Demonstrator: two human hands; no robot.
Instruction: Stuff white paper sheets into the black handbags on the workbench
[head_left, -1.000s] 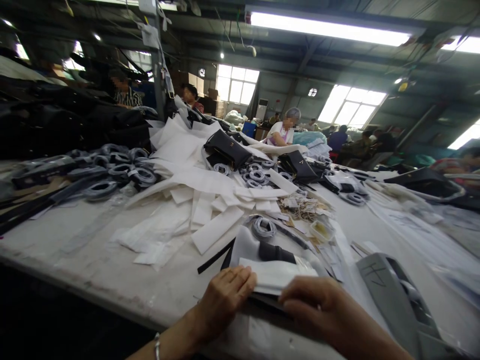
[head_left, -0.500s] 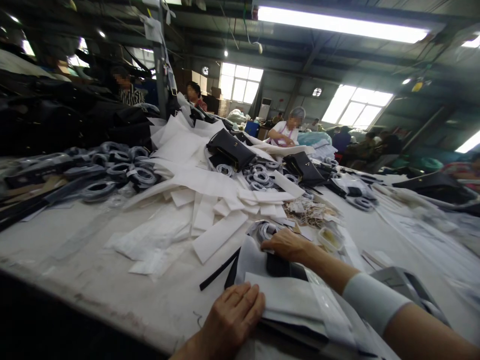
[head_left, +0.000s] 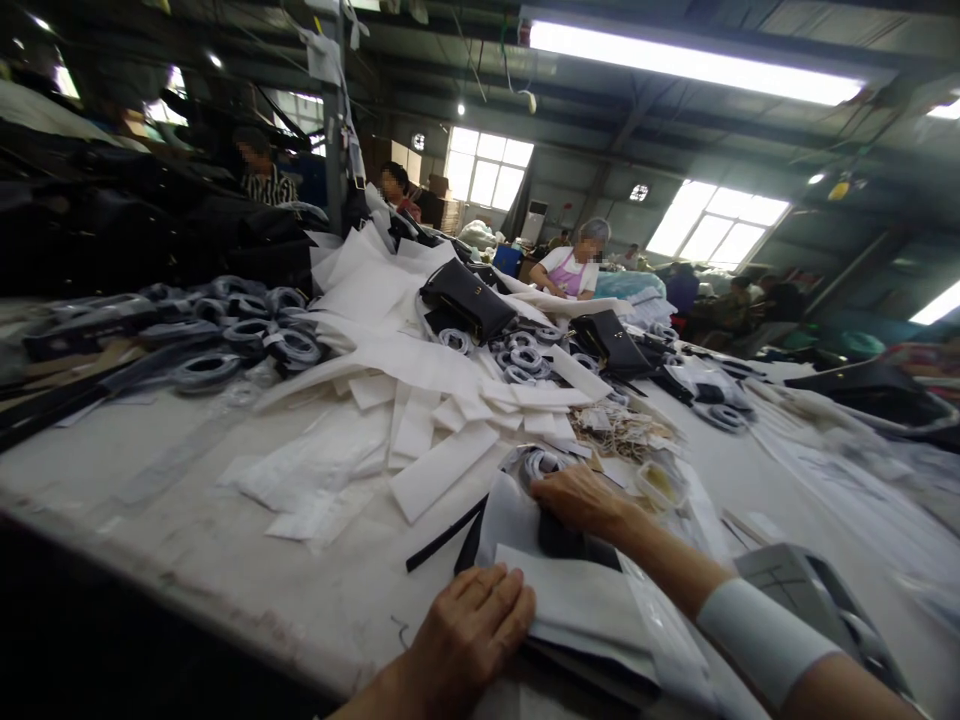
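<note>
In front of me on the table lies a black bag (head_left: 469, 550) with a white foam sheet (head_left: 581, 590) folded over it and clear plastic along its right side. My left hand (head_left: 476, 620) grips the near left edge of bag and sheet, thumb hidden underneath. At the bag's far end, my right hand (head_left: 574, 498) has its fingers curled against a coiled strap (head_left: 544, 463) wrapped in pale grey; the fingertips are partly hidden. A thin black strip (head_left: 442, 538) sticks out to the left of the bag.
Loose white sheets (head_left: 442, 470) and several coiled straps (head_left: 289, 345) spread across the table (head_left: 187, 540). Black bags (head_left: 469, 300) lie farther back. Past my right hand are a heap of tags on strings (head_left: 622, 430), a clear tub (head_left: 660, 485) and a grey device (head_left: 806, 590). A co-worker (head_left: 574, 270) sits beyond.
The whole view has shifted slightly right. Both hands keep nearly the same places on the bag and coiled strap. The co-worker in the background has straightened up a little.
</note>
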